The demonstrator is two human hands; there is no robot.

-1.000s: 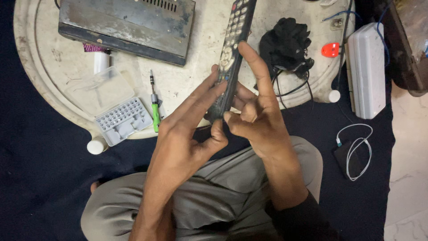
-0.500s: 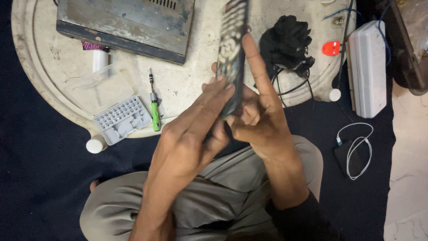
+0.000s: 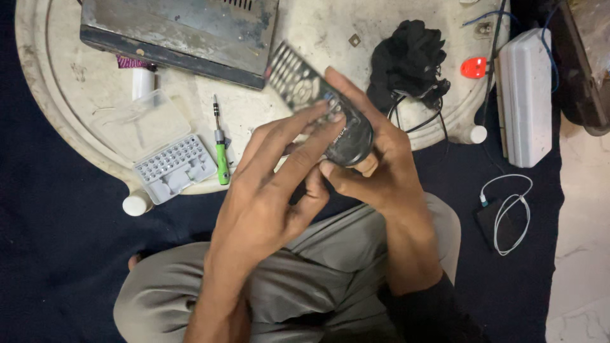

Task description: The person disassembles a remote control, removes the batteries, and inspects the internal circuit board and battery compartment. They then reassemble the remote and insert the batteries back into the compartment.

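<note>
In the head view, a black remote control (image 3: 316,101) sits between both hands, held above the person's lap at the near edge of a round, worn white table (image 3: 57,121). It is long and slim, its face packed with rows of small pale buttons, and its near end is rounded and dark (the far end tilts up and to the left). The right hand (image 3: 375,168) wraps closed around that rounded end from beneath. The left hand (image 3: 270,190) lays its fingers across the top, pressing on the casing. A green-handled screwdriver (image 3: 220,152) and a grey bit case (image 3: 173,166) lie on the table nearby.
</note>
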